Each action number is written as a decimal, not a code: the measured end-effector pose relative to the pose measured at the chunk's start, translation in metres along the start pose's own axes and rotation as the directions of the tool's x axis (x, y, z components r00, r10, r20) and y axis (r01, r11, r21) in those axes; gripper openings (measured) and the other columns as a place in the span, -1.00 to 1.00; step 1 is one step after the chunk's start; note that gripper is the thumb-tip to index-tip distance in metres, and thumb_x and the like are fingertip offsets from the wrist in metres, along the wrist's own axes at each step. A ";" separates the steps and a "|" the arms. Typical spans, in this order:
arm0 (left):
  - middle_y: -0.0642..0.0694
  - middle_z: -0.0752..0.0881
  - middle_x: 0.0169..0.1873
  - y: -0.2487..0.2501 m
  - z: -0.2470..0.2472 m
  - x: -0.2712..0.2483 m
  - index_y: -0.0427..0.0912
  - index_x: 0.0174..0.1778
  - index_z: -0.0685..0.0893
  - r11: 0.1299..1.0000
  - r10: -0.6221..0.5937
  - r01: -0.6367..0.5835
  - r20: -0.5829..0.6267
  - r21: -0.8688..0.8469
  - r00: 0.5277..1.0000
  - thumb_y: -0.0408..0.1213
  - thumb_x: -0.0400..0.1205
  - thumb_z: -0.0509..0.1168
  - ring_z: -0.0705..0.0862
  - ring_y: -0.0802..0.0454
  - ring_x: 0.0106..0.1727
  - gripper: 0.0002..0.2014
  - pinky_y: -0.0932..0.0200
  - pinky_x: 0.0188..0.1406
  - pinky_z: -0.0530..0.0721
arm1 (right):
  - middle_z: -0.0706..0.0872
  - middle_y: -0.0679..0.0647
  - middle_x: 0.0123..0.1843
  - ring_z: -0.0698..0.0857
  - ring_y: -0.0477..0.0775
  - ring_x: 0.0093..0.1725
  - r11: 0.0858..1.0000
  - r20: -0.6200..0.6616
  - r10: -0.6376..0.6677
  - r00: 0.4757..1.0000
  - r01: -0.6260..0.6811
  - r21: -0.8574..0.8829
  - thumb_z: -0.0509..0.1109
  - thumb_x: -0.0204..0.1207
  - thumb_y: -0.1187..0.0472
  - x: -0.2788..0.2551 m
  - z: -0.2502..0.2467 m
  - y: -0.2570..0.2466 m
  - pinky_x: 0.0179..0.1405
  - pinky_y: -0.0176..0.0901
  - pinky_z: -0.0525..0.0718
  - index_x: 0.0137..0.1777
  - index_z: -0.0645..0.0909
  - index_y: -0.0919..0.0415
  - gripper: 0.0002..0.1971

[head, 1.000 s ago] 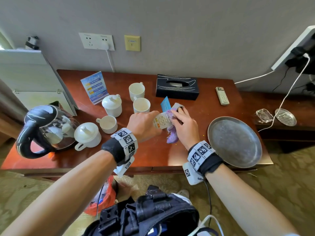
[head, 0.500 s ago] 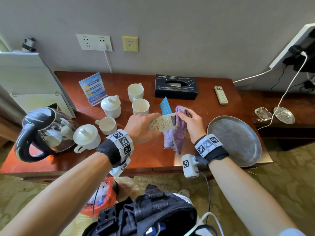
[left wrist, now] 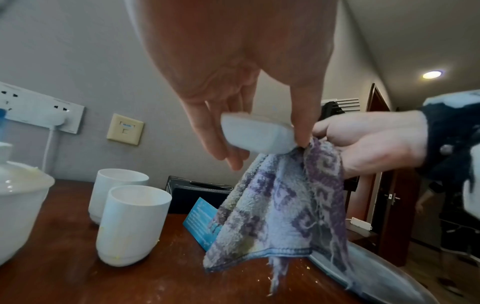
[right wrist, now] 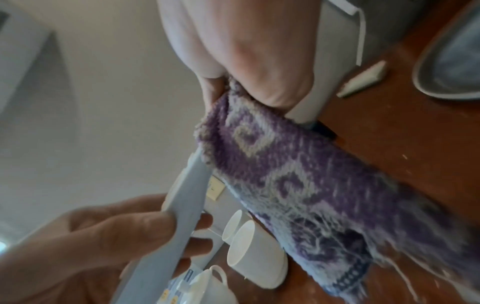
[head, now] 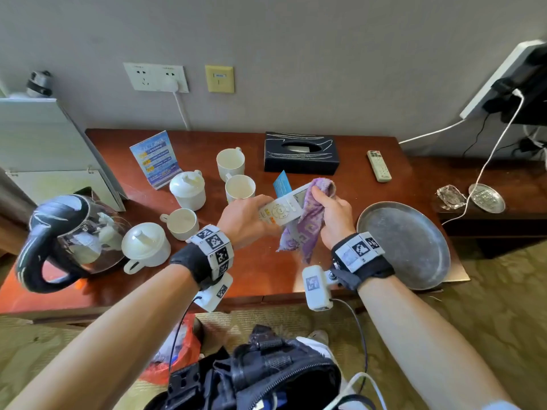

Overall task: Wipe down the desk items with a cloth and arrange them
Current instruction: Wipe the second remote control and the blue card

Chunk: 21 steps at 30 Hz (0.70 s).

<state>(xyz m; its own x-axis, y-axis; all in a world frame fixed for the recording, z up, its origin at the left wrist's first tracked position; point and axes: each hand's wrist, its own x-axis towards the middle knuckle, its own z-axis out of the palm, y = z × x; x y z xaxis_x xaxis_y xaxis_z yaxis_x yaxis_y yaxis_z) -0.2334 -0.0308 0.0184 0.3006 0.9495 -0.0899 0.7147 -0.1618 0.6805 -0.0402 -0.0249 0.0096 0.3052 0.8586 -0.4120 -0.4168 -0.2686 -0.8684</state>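
Above the middle of the red-brown desk (head: 254, 270), my left hand (head: 247, 216) grips a white remote control (head: 282, 207) by its button end. In the left wrist view that remote (left wrist: 255, 134) sits between thumb and fingers. My right hand (head: 333, 214) holds a purple patterned cloth (head: 307, 229) folded over the remote's far end. The cloth (left wrist: 280, 207) hangs down below both hands. In the right wrist view the cloth (right wrist: 298, 170) is pinched against the remote (right wrist: 182, 203).
White cups (head: 239, 187), lidded cups (head: 188, 189) and a glass kettle (head: 68, 238) stand at the left. A black tissue box (head: 300, 153), a second remote (head: 379, 165) and a blue card (head: 281, 183) lie behind. A round metal tray (head: 405, 244) sits at the right.
Both hands have lifted the remote off the desk. The cloth, bunched under my right hand before, now hangs unfolded and wraps the remote's far end.
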 end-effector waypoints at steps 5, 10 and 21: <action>0.04 0.78 -0.01 -0.002 0.000 0.007 -0.01 0.27 0.71 1.000 -0.003 0.003 -0.008 -0.002 1.000 0.06 0.43 0.58 0.71 0.12 -0.15 -0.49 0.24 -0.26 0.69 | 0.82 0.07 -0.35 0.82 0.05 -0.33 0.992 0.021 -0.093 0.995 0.094 -0.089 0.38 0.68 0.18 0.008 0.004 -0.014 -0.34 -0.16 0.75 -0.11 0.69 0.28 -0.81; -0.02 0.70 0.00 -0.008 0.006 0.023 -0.04 0.17 0.77 0.996 0.006 -0.002 0.047 -0.087 0.999 0.06 0.38 0.58 0.64 0.10 -0.16 -0.52 0.31 -0.36 0.48 | 0.79 0.19 -0.16 0.80 0.12 -0.22 0.999 -0.049 -0.051 0.997 0.051 0.014 0.41 0.66 0.23 0.014 -0.004 -0.024 -0.08 -0.02 0.79 -0.06 0.71 0.28 -0.87; -0.01 0.79 -0.27 0.035 0.047 0.050 -0.23 0.08 0.79 0.859 -0.054 0.163 0.231 -0.485 0.972 -0.02 0.42 0.55 0.71 0.09 -0.22 -0.58 0.04 -0.11 0.65 | 0.78 0.31 0.18 0.77 0.29 0.18 0.990 0.013 0.067 0.998 -0.068 0.124 0.32 0.70 0.08 0.020 -0.019 -0.019 0.33 0.29 0.66 0.25 0.69 0.24 -0.72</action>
<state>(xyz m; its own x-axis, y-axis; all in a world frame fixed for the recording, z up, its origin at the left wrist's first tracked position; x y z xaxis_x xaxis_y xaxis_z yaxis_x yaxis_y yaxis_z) -0.1639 -0.0019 0.0031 0.3991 0.8692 -0.2919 0.3572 0.1459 0.9226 -0.0101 -0.0114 0.0126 0.2655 0.8441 -0.4659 -0.5400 -0.2702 -0.7971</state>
